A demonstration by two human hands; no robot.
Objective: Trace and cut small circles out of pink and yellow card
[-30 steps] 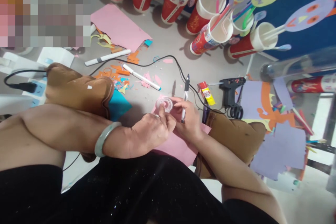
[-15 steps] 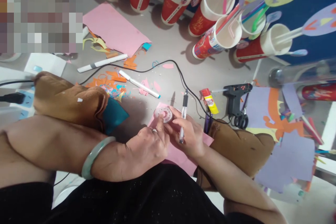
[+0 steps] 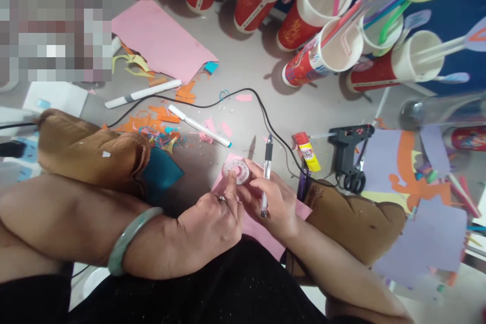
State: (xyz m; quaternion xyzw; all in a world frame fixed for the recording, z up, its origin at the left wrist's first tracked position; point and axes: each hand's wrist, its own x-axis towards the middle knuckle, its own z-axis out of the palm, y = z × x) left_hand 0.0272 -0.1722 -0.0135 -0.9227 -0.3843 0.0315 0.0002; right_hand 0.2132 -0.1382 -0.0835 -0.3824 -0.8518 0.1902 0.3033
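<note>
My left hand (image 3: 214, 220), with a green bangle on the wrist, presses its index fingertip on the pink middle of a small round whitish disc (image 3: 243, 171) with little holes around it. The other fingers are curled under and partly hidden. The disc lies on a pink paper sheet (image 3: 256, 230), which reaches under both hands. In my right hand (image 3: 275, 200) a clear pen (image 3: 267, 166) with a black grip is pinched by the thumb, its tip end pointing away from me. Fingertips of that hand reach the disc's right edge.
Red paper cups (image 3: 256, 7) with straws stand along the back. A black cable (image 3: 205, 105) crosses the table to a glue gun (image 3: 343, 147). Nearby lie a glue stick (image 3: 308, 152), scissors (image 3: 355, 180), white markers (image 3: 199, 125), paper scraps (image 3: 161, 113) and another pink sheet (image 3: 167, 38).
The view has shifted slightly, so the cups and glue gun appear farther right. Both hands keep the same hold, with the left finger on the disc and the pen in the right.
</note>
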